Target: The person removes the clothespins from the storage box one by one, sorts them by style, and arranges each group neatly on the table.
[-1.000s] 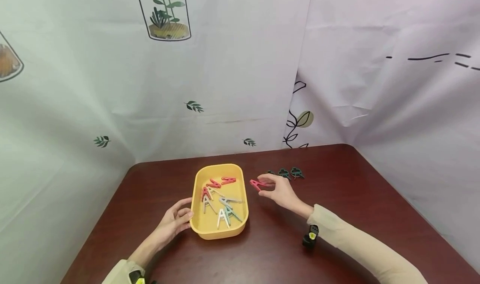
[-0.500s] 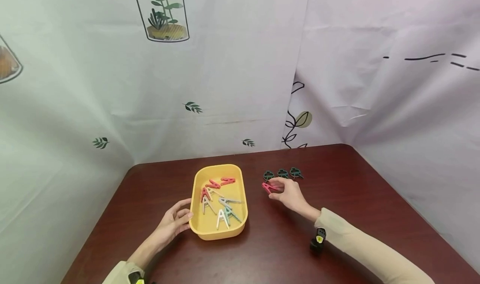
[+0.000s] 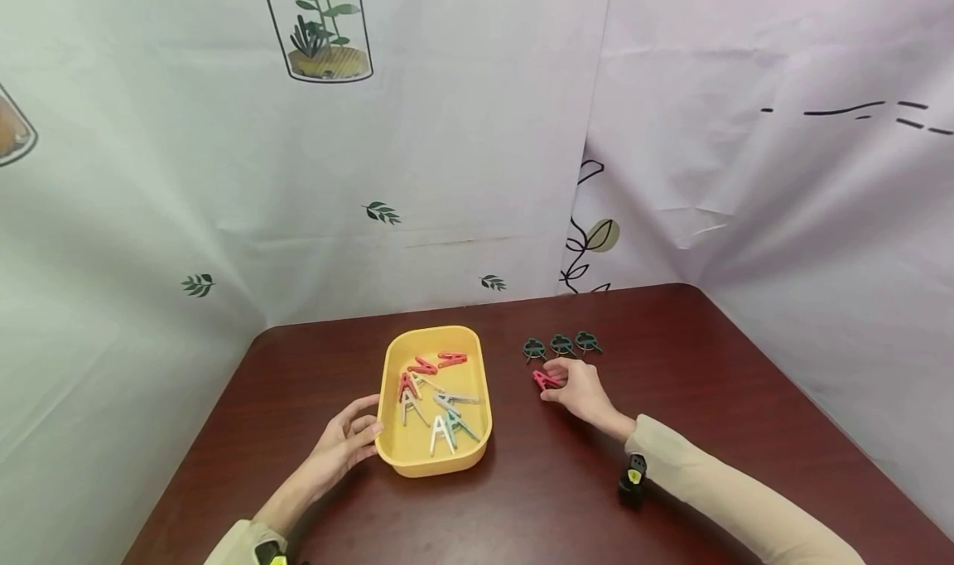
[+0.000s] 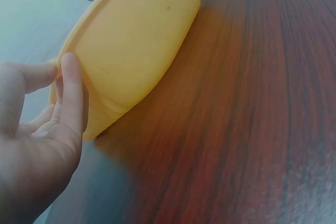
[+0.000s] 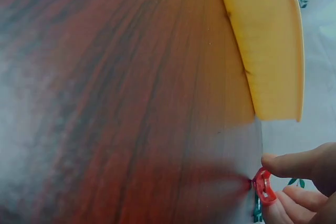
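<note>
A yellow plastic basket (image 3: 417, 457) sits on the table, with several clothespins inside in red, cream, grey, white and teal. My left hand (image 3: 344, 442) grips its left side; in the left wrist view the thumb and fingers meet at the basket's rim (image 4: 79, 32). Right of the basket, my right hand (image 3: 585, 393) pinches a red clothespin (image 3: 545, 380) between thumb and fingers, low at the tabletop. In the right wrist view this red clothespin (image 5: 264, 186) shows edge-on, close to the wood. Just beyond it, three dark green clips (image 3: 561, 345) lie in a row.
The dark red-brown table (image 3: 514, 499) has rounded far corners. White fabric with printed plants (image 3: 447, 176) hangs behind it and along both sides. A black wrist strap with a yellow mark (image 3: 633, 475) is on the right wrist.
My right hand has carried the red clothespin rightward and lowered it to the tabletop, in front of the green clips, which are now all uncovered. The left hand and basket stay put.
</note>
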The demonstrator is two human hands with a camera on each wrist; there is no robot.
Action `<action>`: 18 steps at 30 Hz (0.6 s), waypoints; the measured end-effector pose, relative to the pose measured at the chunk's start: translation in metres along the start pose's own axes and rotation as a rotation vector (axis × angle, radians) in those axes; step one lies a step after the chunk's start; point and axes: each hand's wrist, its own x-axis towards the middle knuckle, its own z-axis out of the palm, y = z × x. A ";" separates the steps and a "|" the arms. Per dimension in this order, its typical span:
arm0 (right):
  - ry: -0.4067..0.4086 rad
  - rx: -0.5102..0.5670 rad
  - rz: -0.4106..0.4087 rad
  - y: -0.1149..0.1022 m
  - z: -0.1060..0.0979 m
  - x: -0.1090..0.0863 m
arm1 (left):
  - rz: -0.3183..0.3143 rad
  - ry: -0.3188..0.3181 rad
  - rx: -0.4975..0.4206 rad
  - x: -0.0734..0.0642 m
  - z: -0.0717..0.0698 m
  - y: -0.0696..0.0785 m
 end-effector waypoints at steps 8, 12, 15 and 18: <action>-0.018 -0.027 0.034 -0.004 0.005 0.003 | -0.015 0.019 -0.004 0.000 0.001 0.002; -0.014 -0.080 0.019 -0.004 0.006 0.000 | -0.022 0.019 -0.007 0.000 0.001 0.001; -0.019 -0.108 0.010 -0.004 0.008 0.000 | -0.035 0.029 -0.005 0.000 0.001 0.000; -0.027 -0.117 0.012 -0.005 0.009 0.001 | -0.044 0.046 -0.004 0.000 0.001 0.000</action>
